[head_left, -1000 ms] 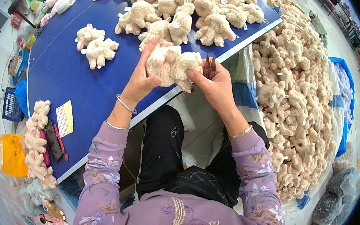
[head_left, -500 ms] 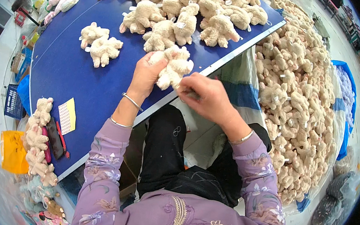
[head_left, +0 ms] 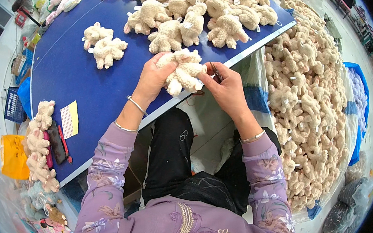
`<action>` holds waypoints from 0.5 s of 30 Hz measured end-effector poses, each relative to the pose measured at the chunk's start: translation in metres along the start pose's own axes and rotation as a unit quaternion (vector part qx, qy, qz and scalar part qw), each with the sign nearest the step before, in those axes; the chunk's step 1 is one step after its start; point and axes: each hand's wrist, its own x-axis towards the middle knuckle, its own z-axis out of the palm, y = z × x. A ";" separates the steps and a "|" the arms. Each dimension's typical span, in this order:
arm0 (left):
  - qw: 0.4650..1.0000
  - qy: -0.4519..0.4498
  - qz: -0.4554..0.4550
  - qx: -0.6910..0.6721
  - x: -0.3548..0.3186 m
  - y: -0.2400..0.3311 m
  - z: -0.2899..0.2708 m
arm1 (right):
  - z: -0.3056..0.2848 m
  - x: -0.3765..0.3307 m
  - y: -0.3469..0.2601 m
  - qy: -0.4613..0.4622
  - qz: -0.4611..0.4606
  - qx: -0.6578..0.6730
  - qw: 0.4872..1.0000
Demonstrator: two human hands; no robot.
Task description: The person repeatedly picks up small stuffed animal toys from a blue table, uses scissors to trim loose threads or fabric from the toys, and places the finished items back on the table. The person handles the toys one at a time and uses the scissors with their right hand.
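Note:
Over the table's edge, my left hand (head_left: pixel 155 76) is closed around a cream plush toy (head_left: pixel 183 72) with curly fleece and stubby limbs. My right hand (head_left: pixel 225 88) is at the toy's right side, its thumb and fingertips meeting the fleece. A small dark metal tool (head_left: pixel 217 72), by its look a pair of thread snips, is held among the right fingers and is partly hidden by them. Just beyond the held toy, similar plush toys (head_left: pixel 166 37) lie in a heap on the blue table (head_left: pixel 79 75). Two more plush toys (head_left: pixel 109 53) lie together to the left.
A large pile of cream plush toys (head_left: pixel 307 122) fills a sheet on the right. At the table's lower left are a row of plush toys (head_left: pixel 39 142), a yellow-edged paper sheet (head_left: pixel 69 120), a dark phone-like slab (head_left: pixel 56 144) and a red pen (head_left: pixel 65 144). A blue crate (head_left: pixel 14 105) stands beyond.
My right hand has swung up and slightly right, its fingertips now at the toy's side and the dark tool showing. The held toy has shifted slightly right in my left hand.

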 end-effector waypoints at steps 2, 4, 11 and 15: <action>0.999 -0.011 -0.036 -0.012 0.002 0.000 -0.006 | -0.006 0.001 -0.008 -0.017 -0.079 -0.057 0.995; 0.998 -0.019 -0.056 -0.024 0.001 0.001 -0.008 | -0.006 0.002 -0.008 -0.027 -0.123 -0.084 0.988; 0.989 -0.023 0.019 0.144 0.000 0.000 -0.003 | -0.002 -0.002 -0.010 -0.073 -0.004 -0.025 0.997; 0.942 0.133 0.166 0.260 0.008 0.021 -0.024 | -0.040 0.004 -0.012 0.190 -0.069 0.073 0.977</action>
